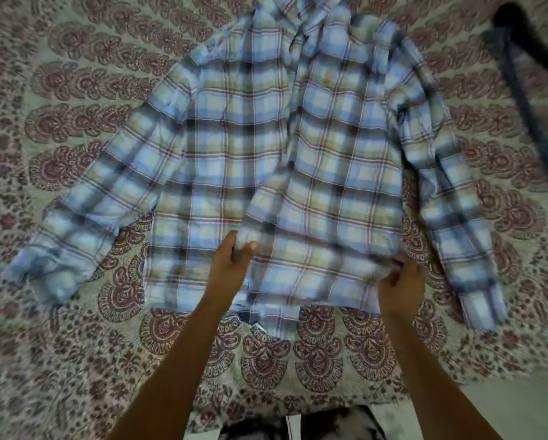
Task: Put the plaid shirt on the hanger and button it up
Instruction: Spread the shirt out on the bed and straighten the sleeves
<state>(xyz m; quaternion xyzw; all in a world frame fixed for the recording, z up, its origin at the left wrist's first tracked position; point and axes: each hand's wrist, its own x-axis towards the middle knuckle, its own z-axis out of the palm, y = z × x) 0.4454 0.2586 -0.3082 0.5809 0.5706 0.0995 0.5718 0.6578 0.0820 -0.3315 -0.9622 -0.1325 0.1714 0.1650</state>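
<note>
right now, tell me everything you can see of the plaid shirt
The plaid shirt is soft-looking, long-sleeved, pale blue and cream with red and dark lines. It lies on the patterned bedspread, collar away from the person, sleeves spread, front open. The left hand and right hand both grip one front panel's lower edge.

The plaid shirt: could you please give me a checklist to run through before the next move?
1. Plaid shirt spread flat on the bedspread: ok.
2. Left hand grips the front panel's lower edge: ok.
3. Right hand grips the same edge: ok.
4. Hanger inside the shirt: not ok; it lies apart, at the upper right.
5. Buttons undone: cannot tell, blurred.
</note>
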